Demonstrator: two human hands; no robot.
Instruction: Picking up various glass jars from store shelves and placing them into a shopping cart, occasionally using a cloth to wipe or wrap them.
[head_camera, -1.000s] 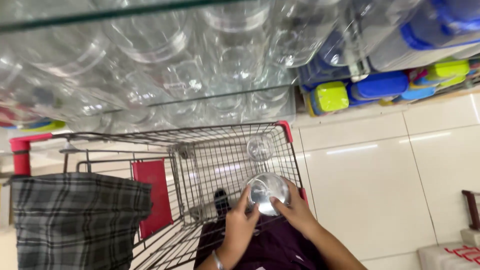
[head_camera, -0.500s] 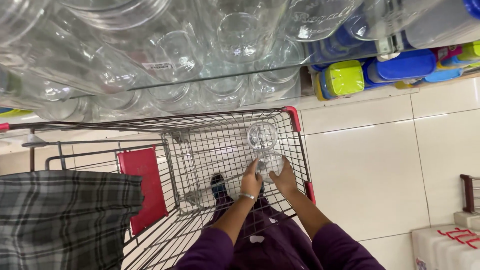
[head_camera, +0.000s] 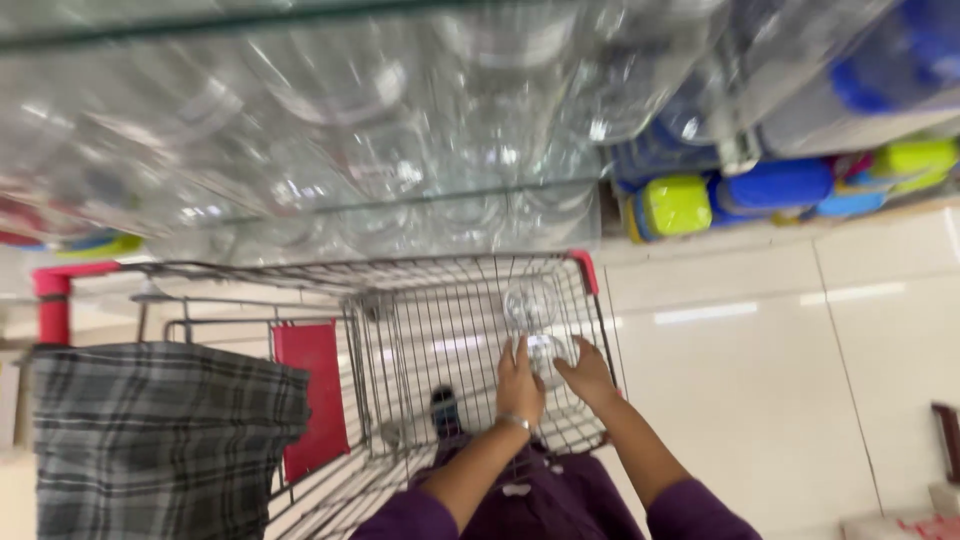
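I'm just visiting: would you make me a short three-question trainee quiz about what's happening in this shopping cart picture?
1. True or false: both hands are inside the wire shopping cart with red trim.
2. What do the left hand and right hand hold between them?
A. a green-lidded box
B. a clear glass jar
C. a checked cloth
3. What hangs over the cart's near-left end?

Key
1. True.
2. B, the clear glass jar, beside a second clear jar.
3. A grey checked fabric bag.
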